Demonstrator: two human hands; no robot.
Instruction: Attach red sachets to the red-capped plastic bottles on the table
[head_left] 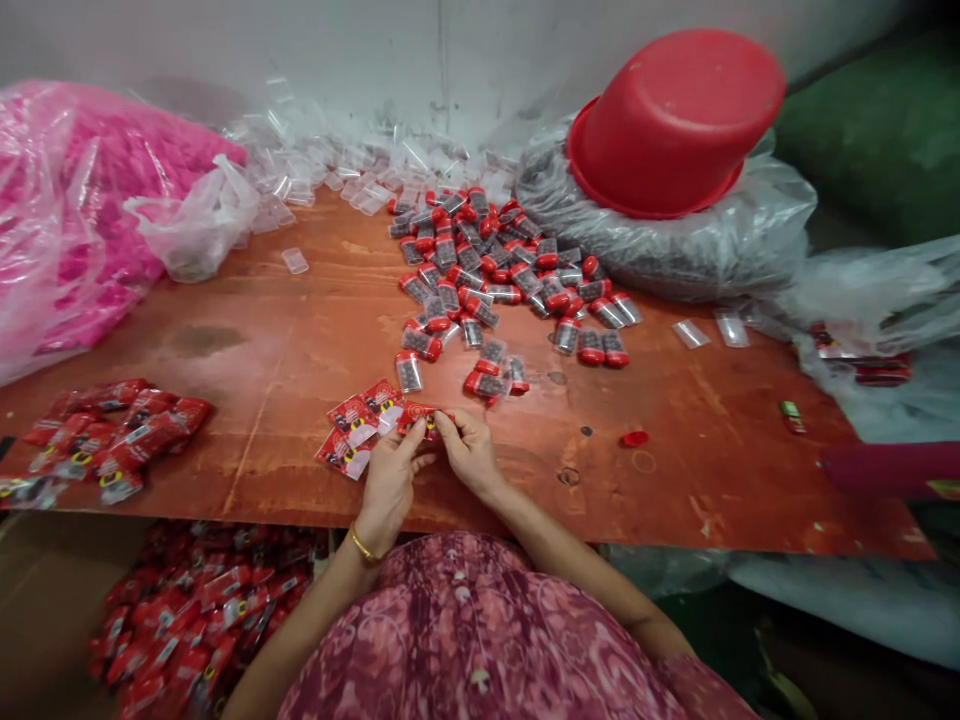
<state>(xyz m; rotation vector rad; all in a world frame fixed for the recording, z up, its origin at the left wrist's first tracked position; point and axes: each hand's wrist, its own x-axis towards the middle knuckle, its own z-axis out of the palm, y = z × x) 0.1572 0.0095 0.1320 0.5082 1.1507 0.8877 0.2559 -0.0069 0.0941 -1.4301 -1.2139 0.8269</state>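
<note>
Between both sets of fingertips is a small red printed card (420, 415), held just above the near part of the table. My left hand (394, 475) pinches its left side, and my right hand (469, 450) pinches its right side. Several similar red printed cards (351, 420) lie overlapping beside my left hand. Farther back spreads a pile of small clear containers with red caps and dark contents (469, 265). One such container (409, 370) stands apart, just beyond the held card.
Packed red packets (142, 435) lie at the left, with more packets (202, 610) below the table edge. Clear plastic pieces (371, 195) are heaped at the back. A pink-filled bag (90, 200) and an upturned red tub (675, 130) on a bag (652, 250) flank the table (247, 330).
</note>
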